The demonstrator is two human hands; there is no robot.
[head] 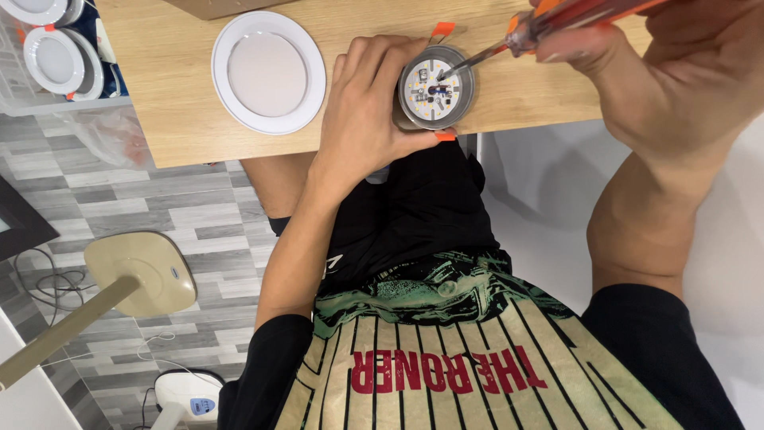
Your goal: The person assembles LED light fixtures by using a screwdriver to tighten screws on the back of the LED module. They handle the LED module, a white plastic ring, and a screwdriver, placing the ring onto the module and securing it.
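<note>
My left hand [366,103] grips a round metal lamp body [436,86] at the near edge of the wooden table [171,80]. Inside the lamp body I see a white disc of small yellow light chips. Orange clips stick out from its top and bottom. My right hand [676,56] holds a screwdriver [549,24] with an orange and clear handle. The screwdriver's metal tip rests on the middle of the light disc.
A white round lamp cover [268,72] lies on the table left of my left hand. More white round lamps [54,60] sit in a clear bin at the far left. A beige stand base [147,271] and cables lie on the grey plank floor.
</note>
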